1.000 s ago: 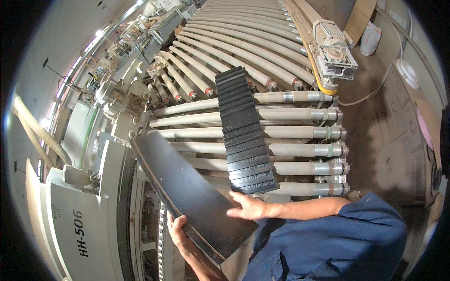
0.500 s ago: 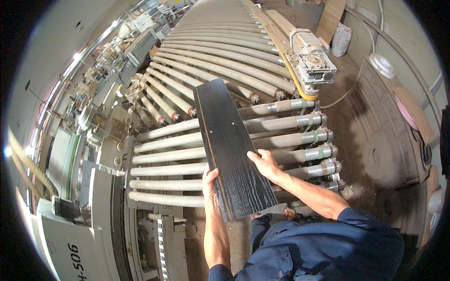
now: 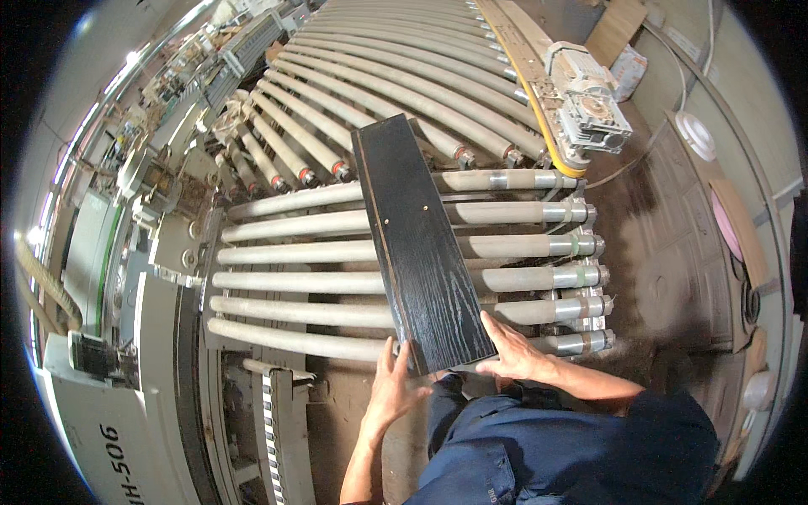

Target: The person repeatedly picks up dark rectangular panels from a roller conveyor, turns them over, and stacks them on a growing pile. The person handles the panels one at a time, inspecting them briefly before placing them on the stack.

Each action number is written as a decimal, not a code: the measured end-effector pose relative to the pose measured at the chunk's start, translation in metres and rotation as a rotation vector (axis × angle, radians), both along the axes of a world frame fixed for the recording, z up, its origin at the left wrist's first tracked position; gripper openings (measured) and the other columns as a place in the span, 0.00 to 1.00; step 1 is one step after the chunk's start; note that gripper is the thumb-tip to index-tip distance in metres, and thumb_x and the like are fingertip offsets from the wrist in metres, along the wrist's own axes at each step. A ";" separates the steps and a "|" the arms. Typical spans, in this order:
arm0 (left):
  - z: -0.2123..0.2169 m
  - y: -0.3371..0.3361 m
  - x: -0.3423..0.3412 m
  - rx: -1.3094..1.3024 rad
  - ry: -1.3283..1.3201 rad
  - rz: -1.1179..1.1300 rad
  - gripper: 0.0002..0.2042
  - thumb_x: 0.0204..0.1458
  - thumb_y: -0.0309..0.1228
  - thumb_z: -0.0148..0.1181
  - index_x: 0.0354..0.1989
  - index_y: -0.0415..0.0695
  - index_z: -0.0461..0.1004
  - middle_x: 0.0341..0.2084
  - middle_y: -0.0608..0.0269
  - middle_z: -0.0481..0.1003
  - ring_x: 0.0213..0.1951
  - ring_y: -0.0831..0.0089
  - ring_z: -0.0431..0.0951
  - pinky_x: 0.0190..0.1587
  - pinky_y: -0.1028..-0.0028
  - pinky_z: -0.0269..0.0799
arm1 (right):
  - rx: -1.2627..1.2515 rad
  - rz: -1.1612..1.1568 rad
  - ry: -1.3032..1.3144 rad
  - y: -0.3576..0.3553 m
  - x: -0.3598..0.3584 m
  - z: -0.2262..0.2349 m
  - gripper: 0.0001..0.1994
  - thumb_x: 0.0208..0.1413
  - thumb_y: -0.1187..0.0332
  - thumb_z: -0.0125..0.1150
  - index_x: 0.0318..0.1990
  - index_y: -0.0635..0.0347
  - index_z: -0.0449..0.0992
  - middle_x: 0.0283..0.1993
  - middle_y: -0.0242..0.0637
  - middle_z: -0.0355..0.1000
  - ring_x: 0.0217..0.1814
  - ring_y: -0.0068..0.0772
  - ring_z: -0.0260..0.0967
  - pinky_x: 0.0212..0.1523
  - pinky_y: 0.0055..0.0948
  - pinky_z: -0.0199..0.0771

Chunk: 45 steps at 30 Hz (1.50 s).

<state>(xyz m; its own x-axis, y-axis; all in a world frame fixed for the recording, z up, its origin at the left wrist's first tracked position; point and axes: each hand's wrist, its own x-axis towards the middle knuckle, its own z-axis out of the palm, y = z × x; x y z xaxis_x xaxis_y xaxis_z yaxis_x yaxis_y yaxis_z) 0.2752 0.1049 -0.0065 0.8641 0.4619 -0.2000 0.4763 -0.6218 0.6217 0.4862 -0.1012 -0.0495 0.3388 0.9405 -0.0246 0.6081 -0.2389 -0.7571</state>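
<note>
A long black board point(image 3: 425, 261) with visible wood grain and a thin brown line down its left edge lies lengthwise over the conveyor rollers point(image 3: 303, 281). Two small light-coloured dots show near its middle. Its near end reaches past the closest roller toward my body. By the near left corner is my left hand point(image 3: 391, 391), fingers spread, not gripping. My right hand point(image 3: 515, 353) is at the near right corner, thumb and fingers apart, against or just beside the edge; contact there is hard to make out.
Beyond, a curved run of rollers point(image 3: 404, 67) leads away. A motor with gearbox point(image 3: 589, 109) sits by the yellow-edged rail at right. A pale machine cabinet point(image 3: 118, 421) stands at left, with a black-and-white striped strip point(image 3: 271, 438) beside it. Stacked panels line the right wall.
The board has gone from being held in both hands to lying on the rollers. Both hands have slid back toward its near end, and their grip has loosened.
</note>
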 end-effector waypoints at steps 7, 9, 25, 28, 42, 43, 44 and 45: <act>-0.038 -0.017 0.008 0.027 -0.160 0.102 0.45 0.37 0.24 0.73 0.68 0.39 0.56 0.61 0.39 0.61 0.59 0.43 0.68 0.58 0.62 0.69 | 0.135 -0.076 -0.154 0.005 -0.010 -0.019 0.52 0.44 0.64 0.74 0.71 0.72 0.42 0.65 0.65 0.58 0.65 0.62 0.60 0.65 0.43 0.64; -0.044 -0.026 0.007 0.119 -0.202 0.100 0.43 0.38 0.24 0.73 0.67 0.38 0.57 0.60 0.39 0.62 0.58 0.44 0.69 0.58 0.62 0.70 | 0.155 -0.075 -0.210 0.005 -0.010 -0.020 0.50 0.44 0.63 0.74 0.69 0.73 0.46 0.64 0.64 0.60 0.64 0.61 0.62 0.63 0.43 0.65; -0.047 -0.060 -0.019 0.250 -0.164 0.243 0.36 0.42 0.21 0.68 0.64 0.41 0.63 0.57 0.39 0.66 0.53 0.45 0.73 0.52 0.60 0.74 | 0.399 0.091 -0.483 -0.024 -0.016 -0.023 0.35 0.44 0.63 0.70 0.57 0.79 0.65 0.52 0.57 0.69 0.50 0.51 0.69 0.52 0.40 0.72; -0.038 -0.066 -0.031 0.203 -0.142 0.247 0.36 0.42 0.20 0.69 0.64 0.44 0.63 0.58 0.44 0.67 0.54 0.48 0.74 0.52 0.61 0.74 | 0.404 0.135 -0.396 -0.034 -0.026 -0.023 0.35 0.42 0.65 0.70 0.56 0.79 0.65 0.50 0.57 0.69 0.47 0.51 0.69 0.51 0.40 0.72; -0.049 -0.067 -0.048 0.254 -0.128 0.267 0.37 0.41 0.17 0.69 0.64 0.44 0.64 0.59 0.42 0.67 0.56 0.49 0.73 0.54 0.63 0.74 | 0.495 0.022 -0.240 -0.035 -0.045 -0.042 0.32 0.42 0.68 0.66 0.57 0.73 0.67 0.47 0.59 0.73 0.47 0.54 0.74 0.52 0.42 0.75; -0.048 -0.067 -0.048 0.252 -0.124 0.267 0.36 0.42 0.18 0.69 0.64 0.44 0.64 0.59 0.42 0.67 0.56 0.49 0.73 0.54 0.63 0.74 | 0.494 0.007 -0.209 -0.035 -0.048 -0.042 0.32 0.43 0.68 0.65 0.57 0.72 0.67 0.48 0.60 0.73 0.48 0.56 0.74 0.54 0.43 0.74; -0.042 -0.069 -0.043 0.272 -0.127 0.267 0.35 0.41 0.18 0.70 0.62 0.42 0.66 0.57 0.42 0.68 0.55 0.50 0.74 0.53 0.64 0.74 | 0.473 -0.003 -0.207 -0.036 -0.049 -0.044 0.32 0.43 0.68 0.65 0.57 0.73 0.67 0.48 0.61 0.73 0.49 0.56 0.74 0.55 0.43 0.74; -0.043 -0.069 -0.042 0.267 -0.139 0.265 0.35 0.41 0.18 0.70 0.62 0.42 0.66 0.57 0.42 0.69 0.54 0.50 0.74 0.53 0.64 0.74 | 0.451 -0.013 -0.205 -0.035 -0.051 -0.047 0.32 0.43 0.68 0.65 0.57 0.74 0.66 0.48 0.62 0.73 0.50 0.56 0.73 0.57 0.43 0.73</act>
